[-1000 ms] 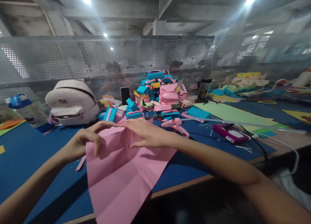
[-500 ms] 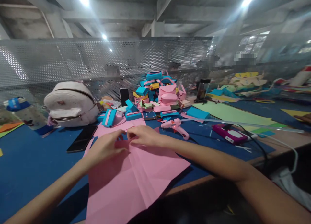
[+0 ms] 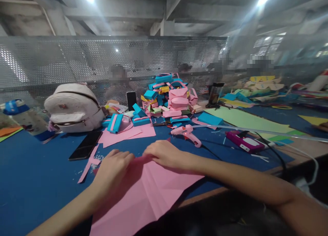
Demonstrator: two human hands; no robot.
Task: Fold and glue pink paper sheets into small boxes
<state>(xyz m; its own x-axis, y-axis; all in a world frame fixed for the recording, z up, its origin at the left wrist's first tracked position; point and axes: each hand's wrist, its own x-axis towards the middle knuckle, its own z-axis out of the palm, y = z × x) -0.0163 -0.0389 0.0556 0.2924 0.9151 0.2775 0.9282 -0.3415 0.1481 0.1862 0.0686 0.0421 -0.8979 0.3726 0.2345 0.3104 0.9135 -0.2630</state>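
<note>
A large creased sheet of pink paper (image 3: 138,198) lies at the table's near edge and hangs partly over it. My left hand (image 3: 115,167) grips its far edge, fingers curled over the paper. Close beside it, my right hand (image 3: 162,153) holds the same edge, with the fingers closed and bent downward. Between the two hands the edge is raised and slightly bent. Just beyond my right hand rests a pink glue gun (image 3: 188,135). More pink paper (image 3: 128,134) lies flat past my left hand, and a cut pink strip (image 3: 88,167) is to its left.
A black phone (image 3: 85,146), a white backpack (image 3: 74,108) and a bottle (image 3: 29,121) stand or lie at left. Blue and pink folded paper pieces (image 3: 178,102) are heaped at the back. Right are a purple power bank (image 3: 244,142), cables and green paper (image 3: 246,120). A perforated screen (image 3: 143,58) stands behind.
Both hands have drawn the pink sheet's far edge nearer to me, and the left fingers have closed over it. The pink strip and paper beyond are now uncovered.
</note>
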